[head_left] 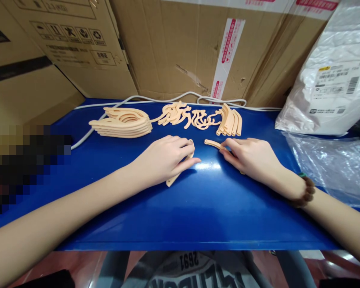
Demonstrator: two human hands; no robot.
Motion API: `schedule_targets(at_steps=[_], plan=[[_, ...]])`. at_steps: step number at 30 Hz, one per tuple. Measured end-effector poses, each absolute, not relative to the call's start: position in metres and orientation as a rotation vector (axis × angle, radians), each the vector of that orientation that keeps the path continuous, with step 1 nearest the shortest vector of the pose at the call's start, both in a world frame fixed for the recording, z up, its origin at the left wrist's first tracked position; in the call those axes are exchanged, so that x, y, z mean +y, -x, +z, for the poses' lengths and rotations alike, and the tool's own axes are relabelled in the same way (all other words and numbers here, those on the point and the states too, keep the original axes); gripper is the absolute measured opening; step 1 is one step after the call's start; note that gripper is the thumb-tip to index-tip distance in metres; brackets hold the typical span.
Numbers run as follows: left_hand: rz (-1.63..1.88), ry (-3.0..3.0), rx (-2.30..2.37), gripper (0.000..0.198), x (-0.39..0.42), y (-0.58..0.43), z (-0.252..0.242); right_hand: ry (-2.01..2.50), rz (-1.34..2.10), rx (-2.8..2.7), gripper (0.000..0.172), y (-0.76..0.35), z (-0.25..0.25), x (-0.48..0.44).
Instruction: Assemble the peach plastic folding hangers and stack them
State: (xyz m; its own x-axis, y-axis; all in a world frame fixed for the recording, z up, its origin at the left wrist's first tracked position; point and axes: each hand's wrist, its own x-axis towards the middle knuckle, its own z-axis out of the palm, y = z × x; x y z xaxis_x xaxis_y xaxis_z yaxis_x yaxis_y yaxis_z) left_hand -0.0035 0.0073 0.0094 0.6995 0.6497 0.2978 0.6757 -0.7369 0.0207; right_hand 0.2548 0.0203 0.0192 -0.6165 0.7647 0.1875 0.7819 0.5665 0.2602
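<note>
Near the middle of the blue table, my left hand (168, 158) is closed over a curved beige strip (173, 180), whose lower end sticks out below the palm. Across from it, my right hand (247, 156) pinches another slim beige strip (213, 143) with a small hole at its free end. That end points left, toward my left hand, and the two strips are apart. The fingers hide part of both pieces. Just behind my right hand stands a row of similar curved strips (234, 122).
Stacked beige loop-shaped pieces (123, 127) lie at back left, beside S-shaped pieces (175, 114) and small hooked pieces (201, 119). A white cable (156, 99) runs along the cardboard boxes (174, 48). At right are a white parcel bag (327, 80) and clear plastic (333, 164).
</note>
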Motion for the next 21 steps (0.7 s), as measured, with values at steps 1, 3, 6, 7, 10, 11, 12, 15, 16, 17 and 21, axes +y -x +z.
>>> schedule_targets(at_steps=[1,3,6,7,10,11,12,15,16,17,21], plan=[[-0.418,2.803,-1.12,0.035,0.006,0.003,0.01,1.348,-0.489,-2.739,0.031,-0.255,0.02,0.021],[-0.381,2.805,-1.17,0.03,0.004,0.002,0.01,1.344,-0.491,-2.749,0.031,-0.255,0.02,0.021],[-0.418,2.881,-1.252,0.024,0.002,0.001,0.009,1.346,-0.537,-2.759,0.033,-0.255,0.021,0.019],[-0.452,2.914,-1.265,0.023,0.001,0.001,0.009,1.35,-0.559,-2.759,0.035,-0.255,0.022,0.019],[-0.541,2.973,-1.275,0.027,0.001,-0.001,0.007,1.386,-0.601,-2.717,0.037,-0.253,0.027,0.017],[-0.561,2.981,-1.274,0.029,0.001,-0.002,0.006,1.402,-0.611,-2.698,0.038,-0.252,0.03,0.017],[-0.579,2.989,-1.269,0.03,0.001,-0.002,0.005,1.412,-0.619,-2.684,0.039,-0.251,0.033,0.019],[-0.632,3.008,-1.232,0.033,0.001,-0.004,0.003,1.354,-0.657,-2.718,0.044,-0.244,0.046,0.029],[-0.653,2.997,-1.222,0.033,0.001,-0.004,0.003,1.296,-0.66,-2.742,0.044,-0.242,0.049,0.035],[-0.668,2.973,-1.22,0.032,0.001,-0.005,0.002,1.228,-0.661,-2.779,0.042,-0.239,0.053,0.043],[-0.658,2.814,-1.291,0.034,0.001,-0.009,0.001,1.065,-0.702,-2.823,0.034,-0.229,0.058,0.081]])
